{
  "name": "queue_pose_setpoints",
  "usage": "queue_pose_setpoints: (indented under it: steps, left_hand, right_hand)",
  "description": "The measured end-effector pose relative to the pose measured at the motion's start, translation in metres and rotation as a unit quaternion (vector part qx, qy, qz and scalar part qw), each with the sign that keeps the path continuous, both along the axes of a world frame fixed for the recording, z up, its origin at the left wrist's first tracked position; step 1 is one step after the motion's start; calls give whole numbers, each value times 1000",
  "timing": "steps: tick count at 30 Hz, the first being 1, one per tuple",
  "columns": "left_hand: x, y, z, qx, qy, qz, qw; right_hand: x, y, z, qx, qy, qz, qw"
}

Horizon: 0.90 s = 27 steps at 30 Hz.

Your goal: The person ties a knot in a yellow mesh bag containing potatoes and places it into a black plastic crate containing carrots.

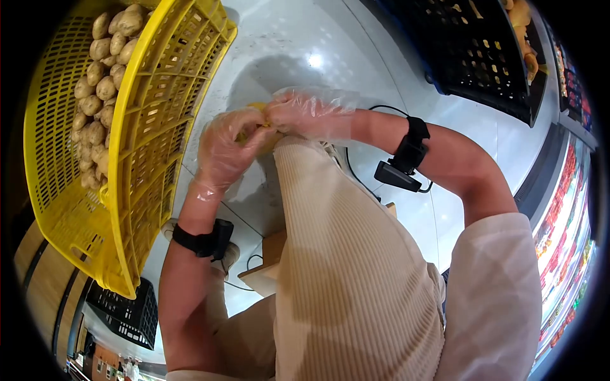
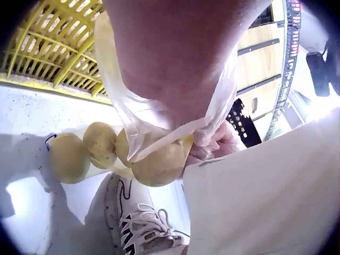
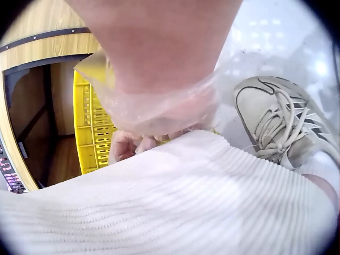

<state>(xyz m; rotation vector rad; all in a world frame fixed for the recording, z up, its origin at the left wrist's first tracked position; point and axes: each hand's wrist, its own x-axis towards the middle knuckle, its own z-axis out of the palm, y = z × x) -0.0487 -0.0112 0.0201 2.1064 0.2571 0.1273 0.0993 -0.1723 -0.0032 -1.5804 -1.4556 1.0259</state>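
Observation:
My left hand (image 1: 223,147), in a clear plastic glove, curls its fingers and thumb round the neck of a yellowish net bag (image 1: 257,106). My right hand (image 1: 295,114), gloved too, pinches the bag right beside the left fingertips, close to my knee. In the left wrist view the bag hangs below the hands, with several round potatoes (image 2: 69,158) in a row inside and a small blue piece at its far end. Most of the bag is hidden behind the hands in the head view. The right wrist view shows some right fingers (image 3: 125,146), the rest covered by the glove cuff.
A yellow plastic crate (image 1: 136,159) with loose potatoes (image 1: 95,101) stands at the left. Black crates (image 1: 470,51) are at upper right and lower left. A ribbed beige garment (image 1: 343,241) covers my lap; a sneaker (image 3: 276,119) is on the floor below.

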Motion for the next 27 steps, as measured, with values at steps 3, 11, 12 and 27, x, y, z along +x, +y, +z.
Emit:
queue_pose_setpoints:
  steps: [3, 11, 12, 27]
  left_hand:
    - [5, 3, 6, -38, 20, -40, 998]
    - [6, 4, -5, 65, -86, -111, 988]
    - [4, 2, -8, 65, -87, -111, 988]
    - [-6, 0, -24, 139, -206, -116, 962]
  right_hand:
    - [-2, 1, 5, -76, 94, -27, 992]
    - [-10, 5, 3, -70, 42, -11, 997]
    - [-15, 7, 4, -169, 302, -115, 931]
    - [-28, 7, 7, -213, 648, -210, 700]
